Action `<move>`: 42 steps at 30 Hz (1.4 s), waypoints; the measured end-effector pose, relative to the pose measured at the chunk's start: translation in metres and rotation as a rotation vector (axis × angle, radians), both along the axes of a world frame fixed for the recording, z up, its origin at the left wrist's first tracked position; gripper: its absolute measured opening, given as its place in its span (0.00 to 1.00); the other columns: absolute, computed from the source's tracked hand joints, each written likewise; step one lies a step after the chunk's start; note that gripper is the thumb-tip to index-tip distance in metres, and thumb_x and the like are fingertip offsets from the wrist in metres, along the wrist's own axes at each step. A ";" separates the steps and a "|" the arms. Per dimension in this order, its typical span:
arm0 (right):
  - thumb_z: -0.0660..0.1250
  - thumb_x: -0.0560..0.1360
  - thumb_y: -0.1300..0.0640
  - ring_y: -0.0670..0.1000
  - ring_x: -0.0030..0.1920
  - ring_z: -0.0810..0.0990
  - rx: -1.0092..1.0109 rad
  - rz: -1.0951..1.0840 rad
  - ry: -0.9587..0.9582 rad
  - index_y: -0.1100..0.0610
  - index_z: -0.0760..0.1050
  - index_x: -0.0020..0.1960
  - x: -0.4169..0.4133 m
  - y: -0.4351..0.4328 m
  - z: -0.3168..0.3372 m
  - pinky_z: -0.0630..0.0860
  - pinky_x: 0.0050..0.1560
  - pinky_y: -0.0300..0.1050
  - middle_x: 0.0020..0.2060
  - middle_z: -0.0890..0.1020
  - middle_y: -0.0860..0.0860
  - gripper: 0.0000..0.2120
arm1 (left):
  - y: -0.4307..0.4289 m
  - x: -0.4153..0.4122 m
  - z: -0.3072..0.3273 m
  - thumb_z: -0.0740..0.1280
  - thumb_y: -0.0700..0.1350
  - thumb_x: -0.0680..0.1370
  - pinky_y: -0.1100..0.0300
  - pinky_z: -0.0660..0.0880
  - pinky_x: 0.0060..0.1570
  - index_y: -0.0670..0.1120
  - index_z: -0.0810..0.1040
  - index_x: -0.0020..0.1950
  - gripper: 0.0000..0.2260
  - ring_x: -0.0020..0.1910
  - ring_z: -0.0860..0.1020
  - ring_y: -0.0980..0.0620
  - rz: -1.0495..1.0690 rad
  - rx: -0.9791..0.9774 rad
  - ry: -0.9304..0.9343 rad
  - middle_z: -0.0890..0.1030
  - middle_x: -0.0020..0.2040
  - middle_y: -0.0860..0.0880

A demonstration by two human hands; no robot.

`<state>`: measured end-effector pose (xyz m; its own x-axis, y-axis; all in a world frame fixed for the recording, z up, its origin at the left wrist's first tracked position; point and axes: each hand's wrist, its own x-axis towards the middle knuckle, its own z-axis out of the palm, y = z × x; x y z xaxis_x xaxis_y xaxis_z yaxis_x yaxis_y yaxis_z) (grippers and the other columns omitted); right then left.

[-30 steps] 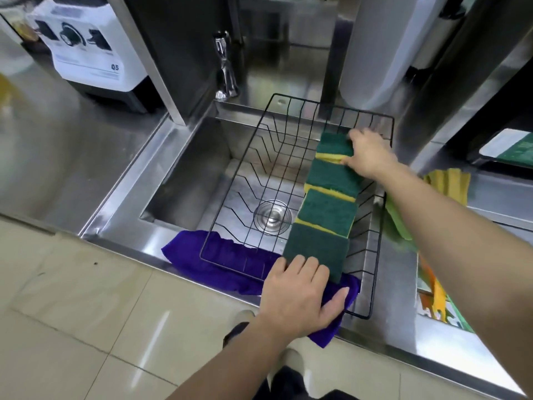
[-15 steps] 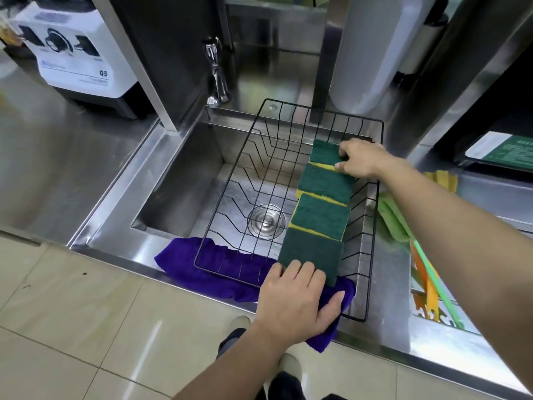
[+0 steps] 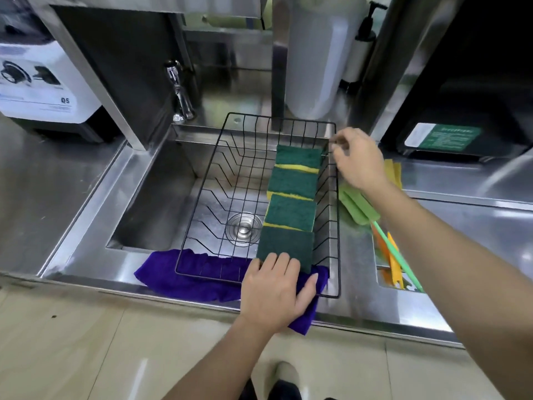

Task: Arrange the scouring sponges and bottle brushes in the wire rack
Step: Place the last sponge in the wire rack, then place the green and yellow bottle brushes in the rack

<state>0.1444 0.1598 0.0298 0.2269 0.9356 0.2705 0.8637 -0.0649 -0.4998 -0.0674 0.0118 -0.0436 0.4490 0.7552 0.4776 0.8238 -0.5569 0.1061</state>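
Now left fingers (image 3: 281, 262) flat on nearest sponge (image 3: 285, 246), right fingers (image 3: 341, 140) loosely curled, empty.

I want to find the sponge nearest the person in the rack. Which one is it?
Look at the black wire rack sitting over the steel sink. Four green sponges run in a row along its right side. The nearest sponge lies under the left hand, and it alone shows no yellow edge.

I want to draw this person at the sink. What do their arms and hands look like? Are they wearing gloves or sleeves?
No gloves and no sleeves in view. The left hand and right hand are bare, and both forearms are bare as far as the picture shows. I see no rings, watch or bracelet.
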 end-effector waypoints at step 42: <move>0.69 0.70 0.46 0.46 0.20 0.71 0.161 -0.056 1.027 0.51 0.66 0.42 -0.055 -0.027 0.062 0.69 0.18 0.37 0.32 0.72 0.51 0.14 | 0.000 -0.001 -0.002 0.59 0.59 0.76 0.55 0.72 0.34 0.46 0.75 0.33 0.20 0.31 0.73 0.48 0.006 -0.007 -0.017 0.75 0.30 0.50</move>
